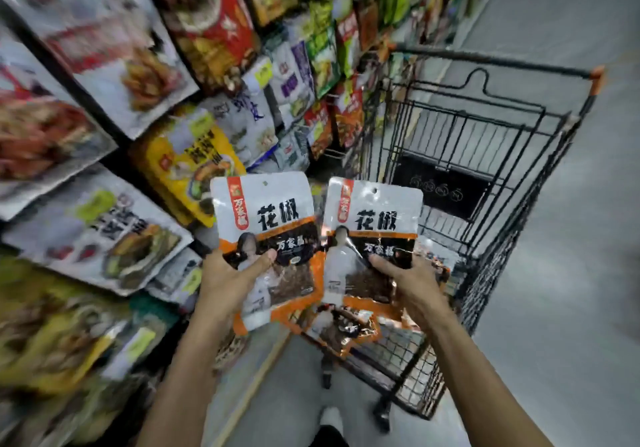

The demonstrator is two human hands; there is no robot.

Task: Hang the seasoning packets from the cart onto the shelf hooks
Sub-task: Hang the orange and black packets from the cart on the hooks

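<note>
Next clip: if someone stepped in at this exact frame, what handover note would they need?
Left hand: grip on the lower part of one seasoning packet, upright, hang hole on top.
Right hand: holds a second packet the same way, beside the first.
Cart: on the right; spare packets lie in its basket below the hands.
Shelf: on the left, blurred, hooks not visible.
Done: two packets in hand. Left: hang both, then the spares.
</note>
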